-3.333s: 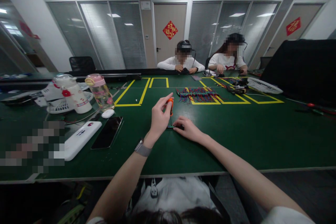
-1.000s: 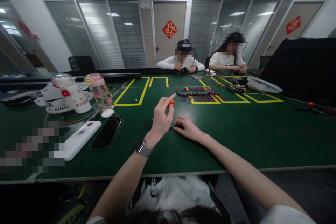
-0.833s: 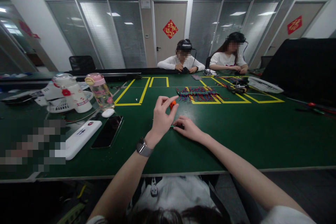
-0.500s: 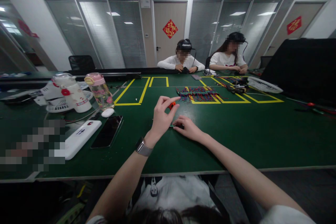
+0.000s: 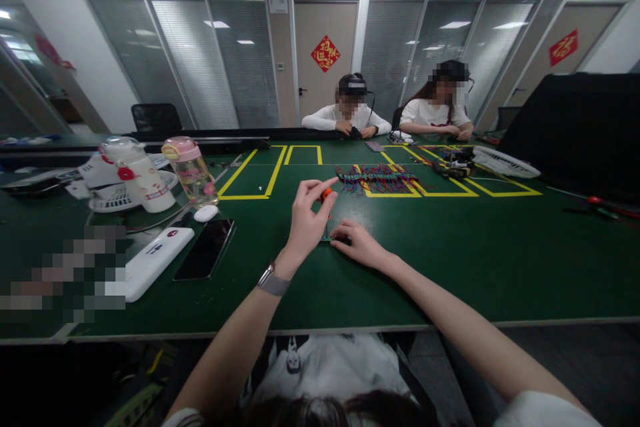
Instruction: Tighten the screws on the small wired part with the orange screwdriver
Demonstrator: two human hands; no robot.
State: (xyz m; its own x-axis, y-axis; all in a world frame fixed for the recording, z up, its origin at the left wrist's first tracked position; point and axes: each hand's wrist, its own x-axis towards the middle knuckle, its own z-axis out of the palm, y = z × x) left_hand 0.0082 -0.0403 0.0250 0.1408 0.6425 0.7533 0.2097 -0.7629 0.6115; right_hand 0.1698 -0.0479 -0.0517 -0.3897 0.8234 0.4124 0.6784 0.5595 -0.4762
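Observation:
My left hand [image 5: 307, 219] has thumb and fingers closed around a small screwdriver with an orange handle [image 5: 327, 194]. It stands roughly upright, its thin shaft running down to a small green circuit board [image 5: 325, 239] on the table. Part of the handle is hidden behind the thumb. With bent fingers, my right hand [image 5: 357, 242] grips the right end of that board low over the tabletop. Its fingertips cover something dark there that I cannot make out. Beyond both hands lies a row of green boards with red and blue wires [image 5: 379, 178].
A phone [image 5: 205, 250], a white power bank [image 5: 159, 263], a white round case [image 5: 206, 213] and two bottles [image 5: 190, 170] stand or lie at left. Yellow tape [image 5: 245, 198] marks the green table. Two people sit across it. At right are a white basket [image 5: 505, 161] and a black panel [image 5: 575, 133].
The fingers of my left hand have shifted on the screwdriver, so more of its orange handle and its shaft show. My right hand has stayed in place on the board.

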